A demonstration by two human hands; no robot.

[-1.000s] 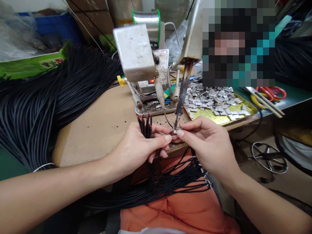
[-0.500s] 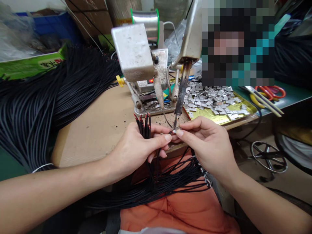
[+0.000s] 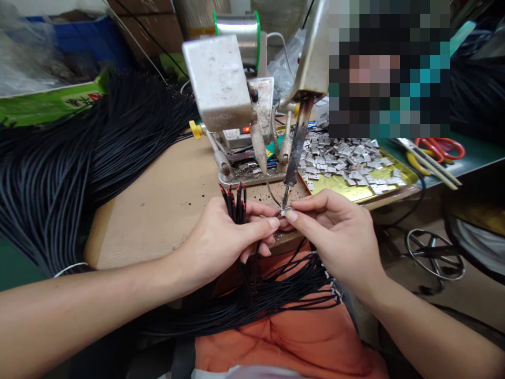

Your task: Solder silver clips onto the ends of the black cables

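My left hand [image 3: 236, 229] is closed around a bunch of black cables [image 3: 235, 204] whose stripped red ends stick up. Between its thumb and forefinger it also pinches one cable, whose tip points right. My right hand [image 3: 335, 226] pinches a small metal connector [image 3: 284, 211] against that cable's tip. The tip of the soldering iron [image 3: 292, 163] comes down onto the joint, and a thin solder wire from the feeder nozzle [image 3: 259, 150] reaches the same spot. Cables with metal ends [image 3: 276, 302] lie across my lap below my hands.
A yellow tray [image 3: 398, 181] of loose metal connectors is at the right, with red-handled scissors [image 3: 442, 149] beyond. A solder spool [image 3: 236, 39] stands behind the feeder. A large heap of black cables [image 3: 118, 121] covers the left. Another person [image 3: 389, 68], blurred out, is across the table.
The view has shifted very slightly. Both hands keep the cable and connector under the iron tip, with no other visible movement.
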